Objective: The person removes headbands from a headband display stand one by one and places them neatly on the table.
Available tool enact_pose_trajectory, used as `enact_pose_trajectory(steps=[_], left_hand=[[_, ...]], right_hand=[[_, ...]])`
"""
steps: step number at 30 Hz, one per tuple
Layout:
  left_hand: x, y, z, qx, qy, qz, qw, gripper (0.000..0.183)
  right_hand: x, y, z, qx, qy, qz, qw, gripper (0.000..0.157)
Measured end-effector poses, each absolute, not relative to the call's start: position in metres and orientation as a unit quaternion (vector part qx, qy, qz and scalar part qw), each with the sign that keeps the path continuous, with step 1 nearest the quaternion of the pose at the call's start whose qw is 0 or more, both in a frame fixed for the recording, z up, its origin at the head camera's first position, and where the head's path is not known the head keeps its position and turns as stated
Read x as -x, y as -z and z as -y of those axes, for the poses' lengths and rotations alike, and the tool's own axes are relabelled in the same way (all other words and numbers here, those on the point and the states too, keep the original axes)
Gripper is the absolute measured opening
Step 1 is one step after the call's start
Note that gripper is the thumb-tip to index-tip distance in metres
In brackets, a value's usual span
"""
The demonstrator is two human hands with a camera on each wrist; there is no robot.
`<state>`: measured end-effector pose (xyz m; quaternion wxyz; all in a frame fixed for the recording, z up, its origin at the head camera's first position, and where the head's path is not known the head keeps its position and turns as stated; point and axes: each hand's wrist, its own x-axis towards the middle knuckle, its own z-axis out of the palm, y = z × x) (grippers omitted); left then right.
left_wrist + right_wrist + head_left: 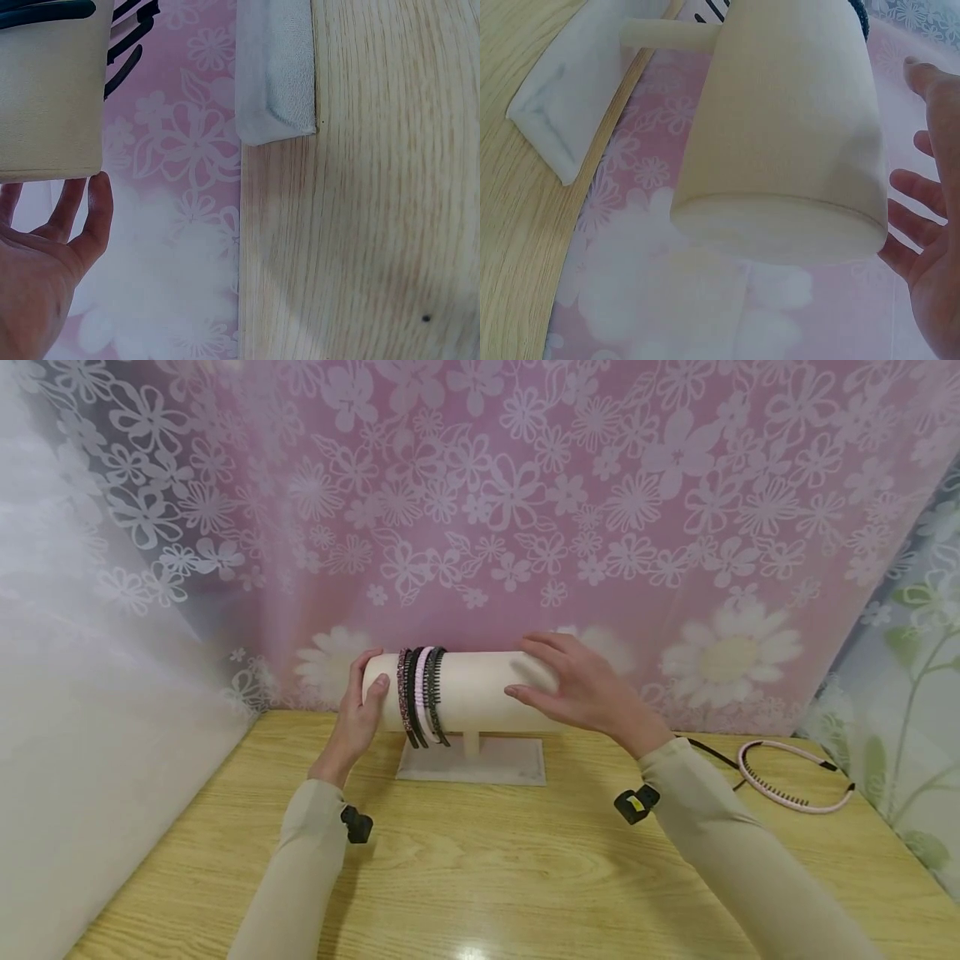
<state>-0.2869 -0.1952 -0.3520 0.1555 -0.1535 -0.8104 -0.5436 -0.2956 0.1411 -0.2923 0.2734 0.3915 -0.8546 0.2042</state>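
A cream cylindrical headband display stand [487, 693] stands on a pale flat base [471, 768]. Near its left end sit several headbands: a speckled pinkish one [403, 693], a black one, a pale pink one [421, 693] and a dark green toothed one [433, 693]. My left hand [358, 714] grips the cylinder's left end, thumb in front and fingers at the far side. At the right end my right hand [581, 685] hovers close around the roll with fingers spread and thumb apart from it; in the right wrist view the hand [934, 232] is loosely bent beside the cylinder [787, 120].
On the wooden table [480, 852], a pink toothed headband [795, 806] lies at the right, beside a black one [708, 750] partly hidden by my right sleeve. A pink flowered curtain [480, 527] hangs right behind the stand.
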Motion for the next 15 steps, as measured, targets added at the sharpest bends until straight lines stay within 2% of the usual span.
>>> enact_pose_trajectory(steps=[15], left_hand=[[0.287,0.353,0.195,0.154,0.547,0.808,0.155,0.054]], right_hand=[[0.301,0.290,-0.117,-0.382,-0.186,0.875,0.233,0.076]])
